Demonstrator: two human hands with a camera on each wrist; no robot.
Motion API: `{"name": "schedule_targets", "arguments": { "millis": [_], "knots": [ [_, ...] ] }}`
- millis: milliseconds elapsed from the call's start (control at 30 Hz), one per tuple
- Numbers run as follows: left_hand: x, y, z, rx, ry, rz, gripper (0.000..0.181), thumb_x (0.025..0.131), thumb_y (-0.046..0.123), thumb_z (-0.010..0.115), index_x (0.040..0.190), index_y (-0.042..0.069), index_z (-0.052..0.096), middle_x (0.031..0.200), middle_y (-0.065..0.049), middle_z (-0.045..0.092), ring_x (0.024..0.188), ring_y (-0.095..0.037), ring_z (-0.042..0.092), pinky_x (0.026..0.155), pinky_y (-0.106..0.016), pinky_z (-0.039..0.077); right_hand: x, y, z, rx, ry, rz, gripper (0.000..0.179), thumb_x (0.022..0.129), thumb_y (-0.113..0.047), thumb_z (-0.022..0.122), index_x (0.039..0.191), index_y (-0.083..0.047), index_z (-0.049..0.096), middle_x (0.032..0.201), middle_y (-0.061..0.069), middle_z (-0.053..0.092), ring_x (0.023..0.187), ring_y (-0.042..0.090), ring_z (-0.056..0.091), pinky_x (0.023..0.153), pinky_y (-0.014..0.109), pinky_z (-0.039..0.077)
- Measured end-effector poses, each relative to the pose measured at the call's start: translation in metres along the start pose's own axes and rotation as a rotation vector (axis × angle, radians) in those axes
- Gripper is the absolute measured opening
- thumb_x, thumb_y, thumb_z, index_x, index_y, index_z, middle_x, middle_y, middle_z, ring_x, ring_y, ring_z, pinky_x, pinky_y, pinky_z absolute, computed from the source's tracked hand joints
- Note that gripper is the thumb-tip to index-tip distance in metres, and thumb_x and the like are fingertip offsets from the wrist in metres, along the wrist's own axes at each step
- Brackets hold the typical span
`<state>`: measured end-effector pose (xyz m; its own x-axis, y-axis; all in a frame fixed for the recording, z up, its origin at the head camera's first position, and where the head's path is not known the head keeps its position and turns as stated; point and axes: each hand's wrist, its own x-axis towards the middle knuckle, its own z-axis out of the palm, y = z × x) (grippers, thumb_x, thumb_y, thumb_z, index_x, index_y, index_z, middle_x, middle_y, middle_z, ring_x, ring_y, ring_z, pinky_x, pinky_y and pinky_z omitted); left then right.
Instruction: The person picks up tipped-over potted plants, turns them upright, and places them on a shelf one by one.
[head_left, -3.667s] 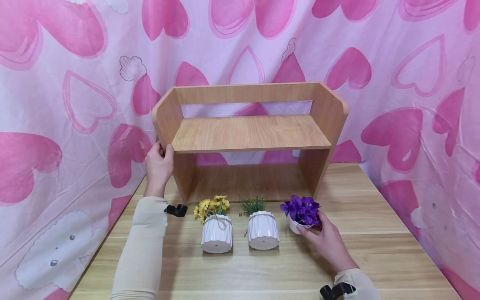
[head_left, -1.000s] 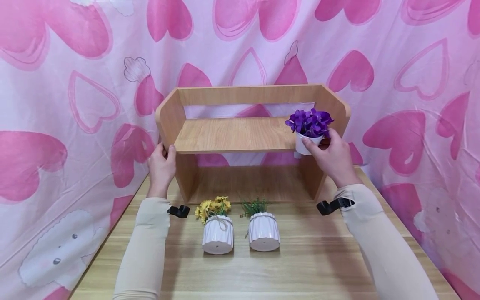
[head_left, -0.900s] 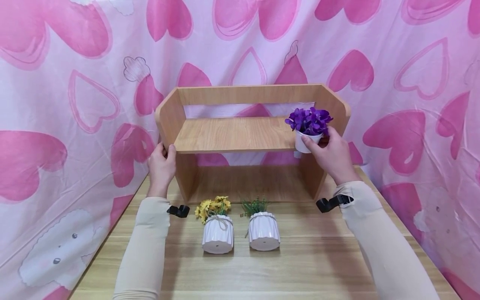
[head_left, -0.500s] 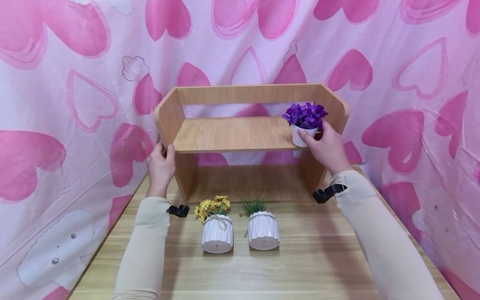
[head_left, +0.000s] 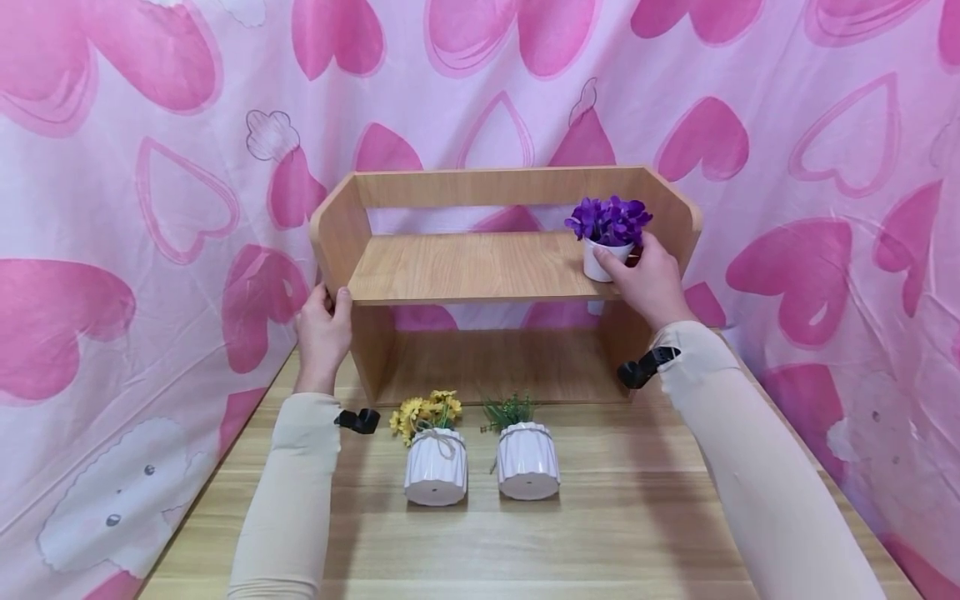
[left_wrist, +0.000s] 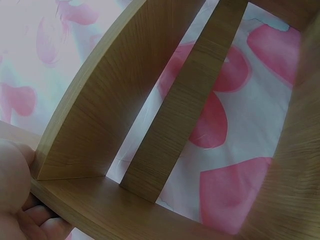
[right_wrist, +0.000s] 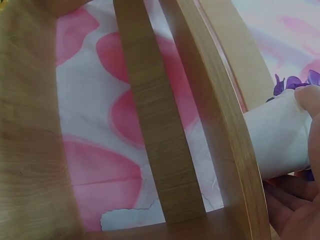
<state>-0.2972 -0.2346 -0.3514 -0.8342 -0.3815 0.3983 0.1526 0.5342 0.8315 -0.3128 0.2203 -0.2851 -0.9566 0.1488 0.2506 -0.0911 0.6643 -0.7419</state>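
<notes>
Head view: one white flowerpot (head_left: 600, 265) with purple flowers (head_left: 609, 220) is clamped between thumb and fingers of the right hand (head_left: 649, 282), parted just by its width. It is held upright at the upper board (head_left: 465, 267) of one wooden shelf (head_left: 495, 187), near the right end; whether its base touches cannot be told. By the curled fingers of the left hand (head_left: 324, 337), the shelf's left front edge is gripped. Below and between both sets of fingers, two fluted pots are laid sideways on the worktop (head_left: 480, 554): one with yellow flowers (head_left: 435, 468), nearer the left fingers, one with green sprigs (head_left: 528, 463), nearer the right.
</notes>
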Motion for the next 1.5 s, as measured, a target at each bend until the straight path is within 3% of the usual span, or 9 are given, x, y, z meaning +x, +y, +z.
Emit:
{"name": "schedule_targets", "arguments": {
  "millis": [467, 767, 967, 1267, 1500],
  "knots": [
    [-0.001, 0.0, -0.001, -0.004, -0.001, 0.006, 0.051, 0.112, 0.035, 0.053, 0.154, 0.006, 0.059, 0.149, -0.022, 0.065, 0.137, -0.038, 0.065, 0.119, -0.052, 0.051, 0.005, -0.001, 0.003, -0.001, 0.001, 0.025, 0.097, 0.098, -0.071, 0.062, 0.164, -0.005, 0.035, 0.162, 0.026, 0.05, 0.145, 0.045, 0.052, 0.123, 0.06, 0.044],
    [0.0, 0.001, 0.0, 0.01, -0.007, -0.006, 0.053, 0.112, 0.037, 0.052, 0.155, 0.006, 0.057, 0.151, -0.021, 0.064, 0.138, -0.038, 0.064, 0.119, -0.052, 0.05, -0.003, 0.0, 0.003, 0.013, -0.003, 0.042, 0.108, 0.097, -0.073, 0.063, 0.171, -0.007, 0.02, 0.168, 0.027, 0.043, 0.151, 0.045, 0.048, 0.124, 0.061, 0.043],
    [0.002, -0.001, 0.0, 0.007, 0.004, 0.011, 0.051, 0.111, 0.034, 0.053, 0.152, 0.004, 0.06, 0.147, -0.023, 0.066, 0.136, -0.039, 0.066, 0.118, -0.053, 0.051, -0.017, 0.002, 0.001, 0.081, 0.014, 0.056, 0.108, 0.098, -0.072, 0.061, 0.174, -0.01, 0.015, 0.171, 0.023, 0.04, 0.153, 0.042, 0.048, 0.123, 0.056, 0.044],
    [0.003, -0.002, -0.002, 0.022, 0.023, 0.025, 0.049, 0.11, 0.032, 0.053, 0.15, 0.003, 0.062, 0.143, -0.023, 0.069, 0.135, -0.039, 0.066, 0.119, -0.052, 0.05, -0.044, 0.006, 0.0, 0.096, 0.088, 0.03, 0.088, 0.106, -0.061, 0.056, 0.171, -0.01, 0.027, 0.167, 0.019, 0.048, 0.15, 0.038, 0.054, 0.12, 0.054, 0.048],
    [0.005, -0.001, -0.001, 0.028, 0.011, 0.019, 0.049, 0.11, 0.033, 0.053, 0.148, 0.004, 0.063, 0.141, -0.022, 0.07, 0.133, -0.038, 0.067, 0.118, -0.051, 0.05, -0.062, 0.005, -0.003, 0.108, 0.196, -0.058, 0.068, 0.109, -0.046, 0.055, 0.161, -0.003, 0.045, 0.155, 0.017, 0.062, 0.14, 0.035, 0.063, 0.118, 0.052, 0.051]
  ]
}}
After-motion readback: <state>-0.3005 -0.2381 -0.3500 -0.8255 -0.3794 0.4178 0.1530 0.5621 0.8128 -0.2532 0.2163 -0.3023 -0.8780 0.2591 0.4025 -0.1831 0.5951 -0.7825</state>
